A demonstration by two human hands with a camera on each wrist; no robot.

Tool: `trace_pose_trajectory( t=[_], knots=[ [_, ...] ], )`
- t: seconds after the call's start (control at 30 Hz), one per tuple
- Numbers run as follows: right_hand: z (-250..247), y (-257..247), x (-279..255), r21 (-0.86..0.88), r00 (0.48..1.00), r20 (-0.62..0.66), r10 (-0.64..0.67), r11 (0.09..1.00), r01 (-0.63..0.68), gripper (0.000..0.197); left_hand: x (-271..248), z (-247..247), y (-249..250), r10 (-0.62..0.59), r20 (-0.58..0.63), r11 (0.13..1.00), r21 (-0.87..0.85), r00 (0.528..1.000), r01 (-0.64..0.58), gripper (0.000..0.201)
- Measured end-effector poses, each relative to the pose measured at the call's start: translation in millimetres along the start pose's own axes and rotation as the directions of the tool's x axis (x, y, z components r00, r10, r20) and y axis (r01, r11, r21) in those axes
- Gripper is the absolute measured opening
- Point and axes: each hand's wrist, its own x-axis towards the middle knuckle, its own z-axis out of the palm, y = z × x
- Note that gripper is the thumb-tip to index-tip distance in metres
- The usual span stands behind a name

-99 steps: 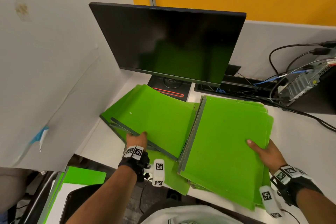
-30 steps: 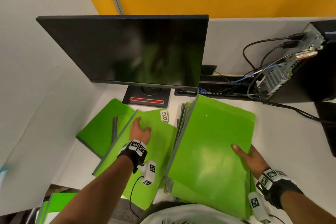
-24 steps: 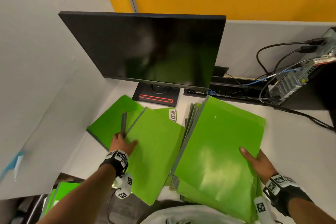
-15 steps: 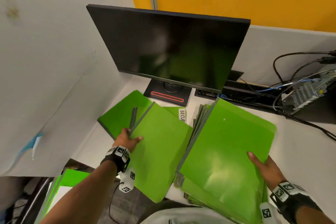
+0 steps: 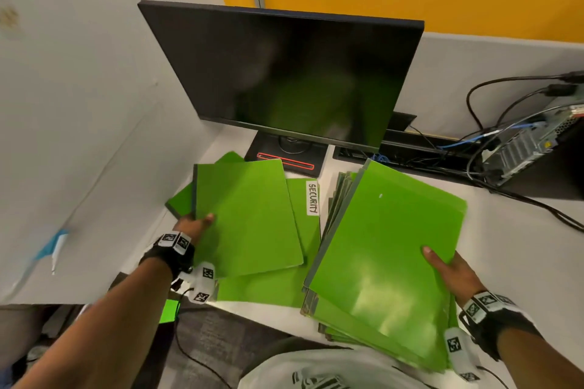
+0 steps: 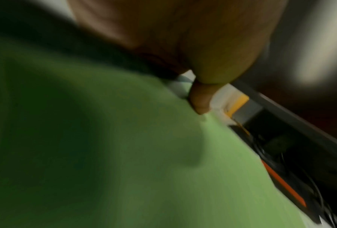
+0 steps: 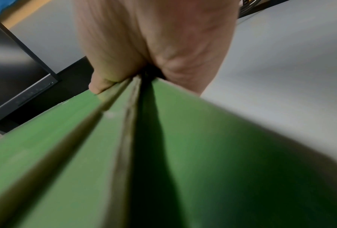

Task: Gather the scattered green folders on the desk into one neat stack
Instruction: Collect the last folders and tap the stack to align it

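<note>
My left hand (image 5: pixel 194 226) pinches loose green folder (image 5: pixel 246 215) by spine edge, raised off others for transfer. My right hand (image 5: pixel 450 270) clamps stack (image 5: pixel 385 249) edge, thumb on top, steadying it on desk (image 5: pixel 521 246).

I sit in an office cubicle: grey partitions (image 5: pixel 79 98), a monitor (image 5: pixel 284 73), a cabled computer tower (image 5: pixel 537 148).

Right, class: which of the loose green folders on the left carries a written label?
The labelled folder, lying flat beside the big stack, has a white strip reading SECURITY along its edge. The folder in the left hand covers part of it; the other folders show none.
</note>
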Motion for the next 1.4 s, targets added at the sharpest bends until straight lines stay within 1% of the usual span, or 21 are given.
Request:
trace_pose_trajectory(
  t=[0.13, 0.23, 0.27, 0.3, 0.4, 0.43, 0.5, 0.57, 0.67, 0.7, 0.8, 0.83, 0.9, 0.93, 1.0, 1.1, 1.13, 1.2, 1.27, 1.37, 1.4],
  knots=[
    [1, 2, 2, 0.011, 0.999, 0.008, 0.036, 0.999, -0.036, 0.067, -11, 33, 1, -0.078, 0.043, 0.968, 0.241, 0.996, 0.065, 0.072],
    [0, 3, 3, 0.021, 1.000, 0.001, 0.022, 1.000, -0.022, 0.066, -16, 43, 5, -0.049, 0.053, 0.926, 0.376, 0.997, 0.026, 0.070],
    [1, 1, 3, 0.018, 1.000, 0.000, 0.021, 1.000, -0.021, 0.067, -15, 45, 5, -0.041, 0.064, 0.926, 0.376, 0.997, 0.014, 0.070],
    [1, 0, 2, 0.013, 1.000, 0.000, 0.016, 1.000, -0.016, 0.065, -14, 46, 4, -0.037, 0.085, 0.945, 0.327, 0.996, 0.007, 0.072],
    [1, -3, 1, -0.015, 1.000, -0.016, 0.005, 1.000, -0.005, 0.059, -12, 48, 0, -0.044, 0.119, 0.994, 0.100, 0.992, 0.033, 0.091],
    [1, -4, 1, -0.018, 1.000, -0.013, 0.002, 1.000, -0.002, 0.059, -12, 50, 0, -0.050, 0.126, 0.998, 0.054, 0.991, 0.043, 0.089],
    [1, -6, 1, -0.014, 1.000, 0.002, -0.003, 1.000, 0.003, 0.059, -15, 53, 0, -0.039, 0.123, 0.999, 0.014, 0.992, 0.038, 0.080],
    [1, -6, 1, -0.006, 1.000, 0.011, -0.003, 1.000, 0.003, 0.060, -19, 54, 1, -0.021, 0.086, 0.998, 0.064, 0.996, 0.015, 0.080],
    [1, -7, 2, 0.000, 1.000, 0.004, -0.012, 1.000, 0.012, 0.070, -24, 58, 1, 0.025, 0.072, 0.975, 0.219, 0.997, -0.040, 0.103],
    [1, -7, 2, -0.006, 1.000, 0.000, -0.022, 1.000, 0.022, 0.077, -26, 59, 2, 0.028, 0.083, 0.960, 0.275, 0.996, -0.050, 0.104],
    [-1, -4, 2, -0.051, 0.999, -0.029, -0.026, 0.998, 0.025, 0.106, -30, 62, 7, 0.030, 0.103, 0.932, 0.355, 0.994, -0.065, 0.088],
    [-2, -2, 3, -0.063, 0.999, -0.035, -0.031, 0.998, 0.028, 0.111, -32, 62, 8, 0.037, 0.087, 0.912, 0.405, 0.996, -0.069, 0.087],
    [-3, 2, 3, -0.072, 0.998, -0.044, -0.044, 0.997, 0.041, 0.112, -36, 65, 9, 0.024, 0.004, 0.865, 0.501, 1.000, -0.023, 0.088],
    [-3, 3, 2, -0.073, 0.998, -0.042, -0.052, 0.996, 0.049, 0.110, -38, 65, 10, 0.008, -0.023, 0.863, 0.506, 1.000, 0.005, 0.088],
    [-1, 1, 0, -0.077, 0.998, -0.027, -0.053, 0.996, 0.051, 0.100, -39, 67, 12, 0.003, -0.027, 0.907, 0.422, 1.000, 0.009, 0.088],
    [-1, -1, -2, -0.036, 0.999, -0.017, -0.035, 0.999, 0.034, 0.075, -38, 65, 11, 0.075, 0.007, 0.972, 0.221, 0.997, -0.075, 0.087],
    [0, -1, -2, -0.020, 1.000, -0.013, -0.028, 0.999, 0.028, 0.074, -35, 62, 7, 0.124, -0.009, 0.983, 0.135, 0.992, -0.122, 0.086],
    [0, -2, -4, -0.019, 1.000, -0.010, -0.026, 0.999, 0.026, 0.079, -34, 54, 1, 0.163, -0.060, 0.986, -0.019, 0.985, -0.165, 0.088],
    [1, -1, -5, -0.012, 1.000, -0.022, -0.020, 1.000, 0.020, 0.075, -32, 46, -5, 0.116, -0.092, 0.990, -0.072, 0.989, -0.123, 0.089],
    [2, 1, -4, -0.031, 0.999, -0.037, -0.027, 0.999, 0.026, 0.072, -26, 36, -15, -0.058, -0.124, 0.995, -0.084, 0.991, 0.048, 0.075],
    [2, 0, -4, -0.042, 0.999, -0.044, -0.032, 0.999, 0.031, 0.071, -28, 34, -18, -0.128, -0.115, 0.989, -0.091, 0.985, 0.118, 0.075]
  ],
)
